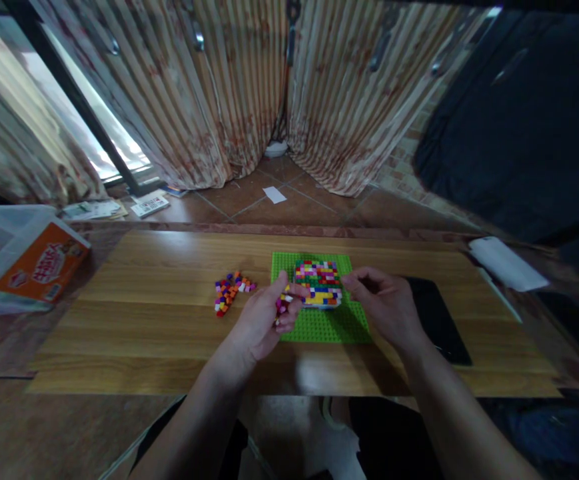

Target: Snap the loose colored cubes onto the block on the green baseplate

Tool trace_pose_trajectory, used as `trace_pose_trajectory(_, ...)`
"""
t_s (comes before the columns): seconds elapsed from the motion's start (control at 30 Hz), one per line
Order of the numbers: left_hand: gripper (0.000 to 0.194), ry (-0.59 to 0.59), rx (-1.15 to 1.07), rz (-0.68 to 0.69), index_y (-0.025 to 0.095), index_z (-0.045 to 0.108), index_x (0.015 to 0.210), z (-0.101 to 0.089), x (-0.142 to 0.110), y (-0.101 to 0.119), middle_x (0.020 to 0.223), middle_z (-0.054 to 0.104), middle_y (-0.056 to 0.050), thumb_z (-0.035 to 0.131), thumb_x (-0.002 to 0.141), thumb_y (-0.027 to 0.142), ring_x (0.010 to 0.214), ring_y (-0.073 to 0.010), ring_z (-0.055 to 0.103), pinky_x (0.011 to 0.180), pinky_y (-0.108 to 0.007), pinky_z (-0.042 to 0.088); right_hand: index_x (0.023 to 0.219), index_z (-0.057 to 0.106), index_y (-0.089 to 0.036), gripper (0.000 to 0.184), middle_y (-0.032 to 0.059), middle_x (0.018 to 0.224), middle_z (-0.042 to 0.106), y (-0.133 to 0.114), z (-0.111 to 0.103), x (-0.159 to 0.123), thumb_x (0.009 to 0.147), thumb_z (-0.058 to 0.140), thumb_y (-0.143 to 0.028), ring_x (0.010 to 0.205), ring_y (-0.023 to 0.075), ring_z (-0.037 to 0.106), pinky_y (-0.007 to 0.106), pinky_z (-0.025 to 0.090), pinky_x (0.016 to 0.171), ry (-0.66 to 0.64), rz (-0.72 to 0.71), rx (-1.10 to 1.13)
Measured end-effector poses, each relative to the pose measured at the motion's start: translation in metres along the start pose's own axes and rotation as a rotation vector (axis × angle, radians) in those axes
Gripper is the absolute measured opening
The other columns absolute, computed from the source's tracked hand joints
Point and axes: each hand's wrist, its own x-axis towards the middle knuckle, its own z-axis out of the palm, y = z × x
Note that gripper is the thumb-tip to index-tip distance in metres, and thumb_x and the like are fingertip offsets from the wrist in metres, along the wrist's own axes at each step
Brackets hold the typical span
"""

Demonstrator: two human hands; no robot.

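Note:
A block of multicoloured toy bricks (318,277) stands on a green baseplate (324,330) at the middle of the table. My left hand (266,317) is cupped at the left side of the block, its fingers curled round several small loose bricks (282,305) in pink, yellow and white. To the right of the block is my right hand (386,300), thumb and forefinger pinched together beside its edge. Whatever lies between those fingertips is too small to make out. A loose pile of small bricks (226,292), mostly orange, purple and white, lies left of the baseplate.
The wooden table (144,320) spans the view. A flat black object (436,320) lies right of my right hand. A clear plastic box (14,260) with an orange label stands off the left end. Something white (508,263) lies at the right end. Curtains (169,100) hang behind.

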Motion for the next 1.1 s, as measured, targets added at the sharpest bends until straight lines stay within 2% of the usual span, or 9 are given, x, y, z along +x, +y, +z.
trace_pose_trajectory(0.13, 0.044, -0.037, 0.019, 0.002, 0.013, 0.061, 0.078, 0.001, 0.001, -0.003, 0.052, 0.038, 0.007, 0.061, 0.084, 0.057, 0.04, -0.0031, 0.025, 0.04, -0.02, 0.013, 0.088, 0.072, -0.024, 0.013, 0.0032, 0.092, 0.071, -0.021, 0.017, -0.01, 0.088, 0.063, -0.033, 0.087, 0.0183, 0.065, 0.033, 0.051, 0.078, -0.032, -0.238, -0.025)
trace_pose_trajectory(0.2, 0.045, -0.047, 0.029, 0.003, 0.015, 0.057, 0.074, 0.002, 0.001, -0.005, 0.051, 0.04, 0.006, 0.062, 0.082, 0.058, 0.04, -0.0033, 0.026, 0.041, -0.02, 0.013, 0.099, 0.072, -0.026, 0.015, 0.0048, 0.106, 0.07, -0.029, 0.026, -0.013, 0.089, 0.063, -0.033, 0.106, 0.0213, 0.063, 0.038, 0.048, 0.094, -0.105, -0.301, -0.065)
trace_pose_trajectory(0.3, 0.048, -0.058, 0.05, 0.002, 0.017, 0.049, 0.067, 0.005, -0.001, -0.008, 0.049, 0.041, 0.006, 0.066, 0.078, 0.06, 0.04, -0.0035, 0.026, 0.042, -0.021, 0.013, 0.107, 0.07, -0.025, 0.02, 0.0066, 0.117, 0.066, -0.036, 0.035, -0.016, 0.091, 0.06, -0.031, 0.115, 0.0215, 0.058, 0.041, 0.044, 0.103, -0.213, -0.317, -0.114)
trace_pose_trajectory(0.43, 0.052, -0.073, 0.111, 0.009, 0.018, 0.045, 0.063, 0.008, -0.003, -0.01, 0.047, 0.04, 0.007, 0.065, 0.076, 0.065, 0.041, -0.0038, 0.026, 0.043, -0.022, 0.013, 0.104, 0.071, -0.024, 0.017, 0.0063, 0.117, 0.066, -0.036, 0.039, -0.017, 0.092, 0.059, -0.026, 0.115, 0.0201, 0.058, 0.039, 0.045, 0.102, -0.285, -0.295, -0.103)
trace_pose_trajectory(0.63, 0.051, -0.097, 0.123, -0.007, 0.018, 0.048, 0.067, 0.011, -0.003, -0.013, 0.048, 0.041, 0.006, 0.059, 0.08, 0.066, 0.04, -0.0043, 0.024, 0.043, -0.022, 0.011, 0.09, 0.074, -0.027, 0.013, 0.0025, 0.103, 0.07, -0.031, 0.04, -0.019, 0.091, 0.062, -0.027, 0.1, 0.0173, 0.064, 0.034, 0.049, 0.091, -0.213, -0.26, -0.029)
trace_pose_trajectory(0.73, 0.048, -0.088, 0.11, 0.0, 0.016, 0.057, 0.072, 0.008, -0.004, -0.01, 0.05, 0.042, 0.005, 0.06, 0.081, 0.063, 0.041, -0.0042, 0.024, 0.043, -0.022, 0.011, 0.088, 0.075, -0.027, 0.009, 0.002, 0.1, 0.07, -0.028, 0.027, -0.016, 0.088, 0.066, -0.027, 0.098, 0.0174, 0.065, 0.032, 0.05, 0.088, -0.139, -0.26, -0.009)
trace_pose_trajectory(0.87, 0.045, -0.004, 0.067, 0.023, 0.011, 0.067, 0.08, -0.001, -0.003, -0.001, 0.052, 0.039, 0.006, 0.063, 0.082, 0.056, 0.041, -0.0032, 0.025, 0.042, -0.021, 0.011, 0.08, 0.075, -0.025, 0.006, 0.0018, 0.089, 0.071, -0.021, -0.005, -0.008, 0.081, 0.073, -0.031, 0.087, 0.0175, 0.066, 0.03, 0.051, 0.079, -0.054, -0.189, -0.017)
trace_pose_trajectory(0.97, 0.036, 0.122, -0.002, 0.062, 0.01, 0.069, 0.083, -0.006, -0.001, 0.006, 0.054, 0.042, 0.005, 0.066, 0.083, 0.045, 0.041, -0.0027, 0.026, 0.04, -0.019, 0.012, 0.077, 0.075, -0.025, 0.009, 0.001, 0.082, 0.071, -0.012, -0.024, -0.005, 0.078, 0.075, -0.034, 0.079, 0.017, 0.066, 0.029, 0.051, 0.074, -0.165, -0.067, -0.063)
trace_pose_trajectory(1.1, 0.026, 0.233, -0.045, 0.064, 0.009, 0.068, 0.083, -0.006, 0.0, 0.01, 0.056, 0.044, 0.003, 0.062, 0.086, 0.034, 0.041, -0.0031, 0.03, 0.04, -0.018, 0.015, 0.078, 0.075, -0.024, 0.009, 0.0005, 0.082, 0.071, -0.002, -0.029, -0.006, 0.079, 0.072, -0.032, 0.078, 0.0169, 0.065, 0.03, 0.048, 0.074, -0.304, 0.024, -0.13)
